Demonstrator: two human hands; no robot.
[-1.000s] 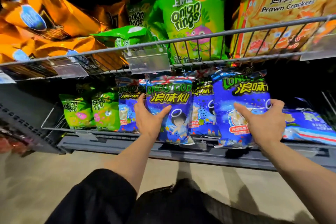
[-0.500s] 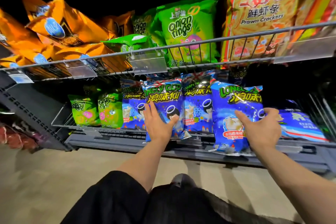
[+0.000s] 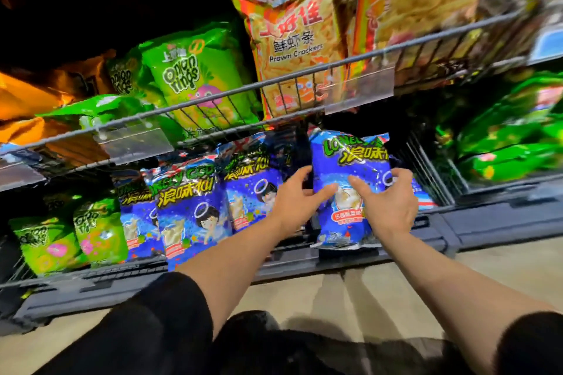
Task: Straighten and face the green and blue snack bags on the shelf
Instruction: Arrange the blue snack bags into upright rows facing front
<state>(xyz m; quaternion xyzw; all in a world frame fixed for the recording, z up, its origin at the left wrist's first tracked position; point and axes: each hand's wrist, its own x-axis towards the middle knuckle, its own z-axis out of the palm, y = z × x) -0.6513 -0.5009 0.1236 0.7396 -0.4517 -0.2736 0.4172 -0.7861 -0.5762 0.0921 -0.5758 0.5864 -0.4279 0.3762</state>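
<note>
Left hand (image 3: 294, 202) has left the middle blue bag (image 3: 189, 210) and joined right hand (image 3: 388, 205), both now gripping the rightmost blue bag (image 3: 353, 179), so that one's being squared up next

Held bag (image 3: 350, 179) stands at the lower shelf's (image 3: 304, 262) front edge; more bags (image 3: 189, 210) at 9 o'clock, crackers (image 3: 292, 49) at 12.

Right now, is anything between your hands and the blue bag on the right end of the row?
Nothing visible. The left hand and right hand already grip the blue bag from either side, thumbs across its front. The wire rail of the upper shelf runs above it, clear of the hands.
</note>
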